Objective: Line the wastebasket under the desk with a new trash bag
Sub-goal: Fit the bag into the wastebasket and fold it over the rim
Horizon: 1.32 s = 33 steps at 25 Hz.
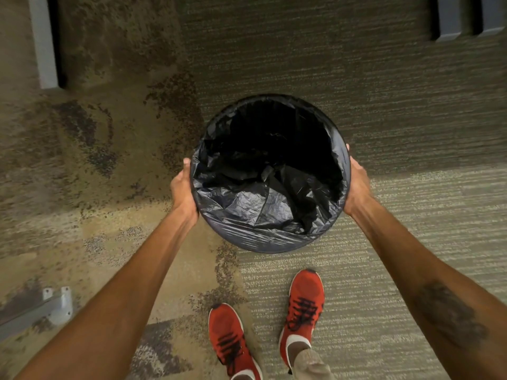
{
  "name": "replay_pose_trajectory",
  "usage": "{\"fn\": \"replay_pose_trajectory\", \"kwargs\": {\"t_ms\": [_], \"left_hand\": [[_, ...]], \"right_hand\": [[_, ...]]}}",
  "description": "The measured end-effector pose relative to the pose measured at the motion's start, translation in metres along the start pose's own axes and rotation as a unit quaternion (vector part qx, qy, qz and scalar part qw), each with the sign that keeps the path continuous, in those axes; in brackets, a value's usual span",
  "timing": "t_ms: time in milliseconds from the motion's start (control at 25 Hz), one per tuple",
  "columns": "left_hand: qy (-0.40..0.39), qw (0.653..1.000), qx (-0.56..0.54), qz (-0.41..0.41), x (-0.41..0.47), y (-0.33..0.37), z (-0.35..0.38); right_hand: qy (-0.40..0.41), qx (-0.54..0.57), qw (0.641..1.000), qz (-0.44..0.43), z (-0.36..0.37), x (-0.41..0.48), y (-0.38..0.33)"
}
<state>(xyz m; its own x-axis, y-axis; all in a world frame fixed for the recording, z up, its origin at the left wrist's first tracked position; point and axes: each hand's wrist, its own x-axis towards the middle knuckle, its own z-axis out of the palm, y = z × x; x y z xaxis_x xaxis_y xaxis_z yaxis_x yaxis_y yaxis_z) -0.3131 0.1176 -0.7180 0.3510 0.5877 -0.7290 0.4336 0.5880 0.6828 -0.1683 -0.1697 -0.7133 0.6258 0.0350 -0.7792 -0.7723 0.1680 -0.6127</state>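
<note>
Two bare forearms reach forward and down, above red knit shoes [301, 303] at six o'clock. Left hand [182, 192] and right hand [358, 185] clasp opposite sides of the round black wastebasket [263, 239], at nine and three o'clock of its rim, fingers curled around the wall. Its crinkled black plastic trash bag [247, 201] is folded over the rim. Held at centre above patterned carpet [411, 105], seemingly for carrying back under the desk.

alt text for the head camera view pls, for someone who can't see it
Seen from above, a person's left hand and right hand grip opposite sides of a round wastebasket lined with a crinkled black plastic trash bag folded over its rim. Below it are red knit sneakers on patterned grey-brown carpet.
</note>
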Motion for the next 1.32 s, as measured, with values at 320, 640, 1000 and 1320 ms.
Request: {"fn": "replay_pose_trajectory", "kwargs": {"t_ms": [320, 640, 1000, 1320], "left_hand": [[-0.118, 0.988, -0.034, -0.092, -0.028, -0.016, -0.019], [0.024, 0.99, -0.079, -0.114, -0.068, -0.052, -0.016], [0.032, 0.971, -0.187, -0.148, -0.1, -0.069, -0.006], [0.035, 0.97, -0.182, -0.159, -0.105, -0.074, 0.0]], "right_hand": [[-0.061, -0.005, 0.998, -0.001, -0.017, -0.02, 0.008], [-0.049, 0.083, 0.992, 0.082, -0.039, -0.058, 0.046], [0.017, 0.122, 0.988, 0.098, -0.024, -0.1, 0.07], [-0.079, 0.199, 0.955, 0.204, -0.021, -0.134, 0.108]]}}
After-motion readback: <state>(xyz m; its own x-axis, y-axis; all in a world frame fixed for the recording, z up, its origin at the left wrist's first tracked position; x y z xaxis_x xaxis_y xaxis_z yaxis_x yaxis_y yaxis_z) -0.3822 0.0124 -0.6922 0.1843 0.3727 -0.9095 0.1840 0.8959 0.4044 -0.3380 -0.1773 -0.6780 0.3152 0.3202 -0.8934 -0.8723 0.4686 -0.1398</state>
